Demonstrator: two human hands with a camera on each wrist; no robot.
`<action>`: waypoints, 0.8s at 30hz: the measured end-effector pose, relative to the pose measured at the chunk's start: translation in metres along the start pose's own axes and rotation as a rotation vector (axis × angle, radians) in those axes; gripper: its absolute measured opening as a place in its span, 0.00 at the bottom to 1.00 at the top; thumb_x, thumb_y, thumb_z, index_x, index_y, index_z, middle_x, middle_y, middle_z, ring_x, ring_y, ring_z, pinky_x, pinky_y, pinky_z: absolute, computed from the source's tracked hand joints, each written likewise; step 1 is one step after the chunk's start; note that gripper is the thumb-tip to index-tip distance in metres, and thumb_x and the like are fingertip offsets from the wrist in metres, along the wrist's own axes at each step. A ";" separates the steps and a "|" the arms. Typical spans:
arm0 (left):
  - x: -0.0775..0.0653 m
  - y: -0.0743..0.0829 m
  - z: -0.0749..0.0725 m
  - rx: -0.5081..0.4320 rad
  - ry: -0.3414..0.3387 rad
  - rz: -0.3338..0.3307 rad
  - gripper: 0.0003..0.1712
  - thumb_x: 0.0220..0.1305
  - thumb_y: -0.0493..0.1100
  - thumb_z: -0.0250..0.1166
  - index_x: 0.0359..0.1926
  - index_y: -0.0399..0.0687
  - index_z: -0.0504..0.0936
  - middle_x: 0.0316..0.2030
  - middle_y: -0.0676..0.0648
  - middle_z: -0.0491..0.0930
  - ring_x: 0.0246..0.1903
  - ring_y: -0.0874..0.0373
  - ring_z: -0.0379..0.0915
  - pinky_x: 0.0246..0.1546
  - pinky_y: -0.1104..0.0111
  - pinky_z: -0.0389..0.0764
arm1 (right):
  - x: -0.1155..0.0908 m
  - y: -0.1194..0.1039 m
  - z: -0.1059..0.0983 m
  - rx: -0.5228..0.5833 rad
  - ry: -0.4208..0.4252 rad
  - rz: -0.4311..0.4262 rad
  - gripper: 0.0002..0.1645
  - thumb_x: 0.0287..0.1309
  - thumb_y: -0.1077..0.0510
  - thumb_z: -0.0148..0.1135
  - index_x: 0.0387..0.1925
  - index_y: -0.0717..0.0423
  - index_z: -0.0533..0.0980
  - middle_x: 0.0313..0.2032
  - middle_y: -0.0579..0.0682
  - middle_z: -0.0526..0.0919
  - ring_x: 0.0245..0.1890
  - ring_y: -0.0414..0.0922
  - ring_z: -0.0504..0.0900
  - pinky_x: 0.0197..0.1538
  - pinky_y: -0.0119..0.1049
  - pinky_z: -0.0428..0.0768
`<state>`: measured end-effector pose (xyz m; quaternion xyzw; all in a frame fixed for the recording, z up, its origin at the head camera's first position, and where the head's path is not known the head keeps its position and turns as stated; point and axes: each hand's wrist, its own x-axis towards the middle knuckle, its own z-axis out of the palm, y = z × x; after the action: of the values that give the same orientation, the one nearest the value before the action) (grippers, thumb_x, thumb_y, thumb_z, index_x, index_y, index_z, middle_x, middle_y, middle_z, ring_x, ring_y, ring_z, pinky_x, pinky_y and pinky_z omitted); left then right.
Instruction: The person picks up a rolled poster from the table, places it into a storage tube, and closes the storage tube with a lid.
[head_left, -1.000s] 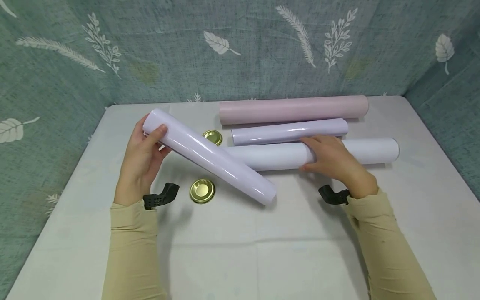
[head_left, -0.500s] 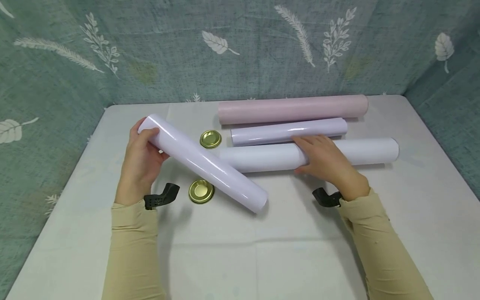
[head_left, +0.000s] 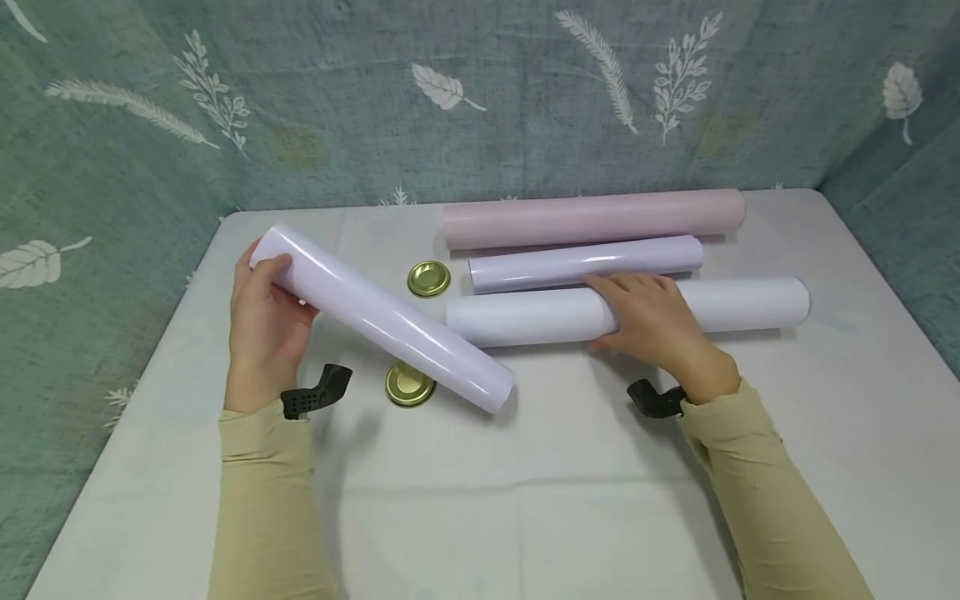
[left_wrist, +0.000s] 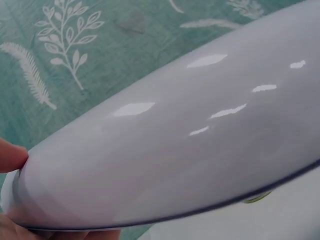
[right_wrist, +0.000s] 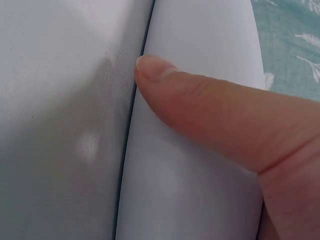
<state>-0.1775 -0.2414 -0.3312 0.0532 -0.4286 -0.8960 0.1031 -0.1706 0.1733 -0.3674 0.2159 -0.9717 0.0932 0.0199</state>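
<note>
My left hand (head_left: 266, 333) grips the upper left end of a glossy pale lavender roll (head_left: 382, 321), thumb on top and fingers underneath. The roll slants down to the right, its far end close over the table. It fills much of the left wrist view. My right hand (head_left: 651, 325) lies over the middle of a thicker matt white roll (head_left: 525, 318) on the table, fingers across its back side. In the right wrist view the thumb (right_wrist: 200, 100) curls around the front of this white roll (right_wrist: 210, 35). The lavender roll overlaps the white one's left end.
Behind the white roll lies a shorter glossy lavender roll (head_left: 525, 268), and behind that a pink roll (head_left: 592, 218). One gold lid (head_left: 429, 279) sits left of them; another gold lid (head_left: 407, 387) is partly covered by the held roll. Green leaf-patterned cloth (head_left: 495, 142) walls the table (head_left: 450, 533).
My left hand has moved left with the glossy roll, whose lower end has shifted left over the nearer lid. My right hand has slid a little to the left along the white roll.
</note>
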 end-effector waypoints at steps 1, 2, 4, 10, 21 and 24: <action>0.000 0.001 -0.001 -0.014 0.012 0.005 0.29 0.57 0.35 0.57 0.58 0.55 0.59 0.59 0.48 0.56 0.56 0.51 0.54 0.47 0.56 0.61 | 0.000 0.000 0.000 -0.004 0.001 0.004 0.54 0.31 0.39 0.73 0.62 0.47 0.60 0.55 0.53 0.69 0.57 0.55 0.63 0.54 0.55 0.56; 0.001 0.001 -0.002 -0.036 0.023 0.007 0.28 0.57 0.34 0.57 0.58 0.54 0.60 0.58 0.48 0.57 0.56 0.51 0.54 0.48 0.56 0.59 | 0.001 0.000 0.000 -0.010 0.001 0.008 0.54 0.31 0.39 0.73 0.62 0.47 0.60 0.55 0.53 0.69 0.57 0.54 0.63 0.54 0.54 0.56; 0.002 0.003 -0.003 -0.071 0.041 0.009 0.28 0.57 0.34 0.57 0.57 0.54 0.61 0.58 0.48 0.57 0.56 0.51 0.54 0.48 0.55 0.57 | 0.001 0.000 0.000 -0.013 0.002 0.012 0.54 0.30 0.39 0.73 0.62 0.47 0.60 0.55 0.53 0.69 0.57 0.55 0.63 0.55 0.54 0.56; 0.005 0.005 -0.007 -0.097 0.054 0.022 0.27 0.56 0.34 0.56 0.56 0.54 0.61 0.58 0.49 0.58 0.55 0.52 0.55 0.50 0.54 0.55 | 0.001 0.000 0.000 -0.025 0.016 0.007 0.55 0.29 0.38 0.73 0.62 0.47 0.61 0.54 0.53 0.70 0.56 0.55 0.63 0.55 0.54 0.56; 0.006 0.008 -0.017 -0.253 0.099 0.026 0.26 0.56 0.31 0.54 0.55 0.51 0.62 0.55 0.49 0.60 0.54 0.53 0.56 0.52 0.54 0.57 | 0.002 0.001 0.003 -0.037 0.069 0.000 0.50 0.26 0.37 0.73 0.56 0.48 0.67 0.51 0.53 0.72 0.53 0.55 0.66 0.50 0.54 0.59; 0.005 0.010 -0.021 -0.353 0.135 -0.008 0.27 0.56 0.31 0.54 0.55 0.53 0.60 0.56 0.51 0.59 0.54 0.54 0.56 0.53 0.55 0.59 | 0.001 0.001 0.003 -0.037 0.074 -0.003 0.49 0.26 0.37 0.73 0.55 0.49 0.68 0.51 0.53 0.73 0.53 0.54 0.66 0.50 0.55 0.59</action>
<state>-0.1771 -0.2641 -0.3366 0.0960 -0.2566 -0.9520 0.1361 -0.1724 0.1734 -0.3709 0.2132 -0.9716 0.0832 0.0602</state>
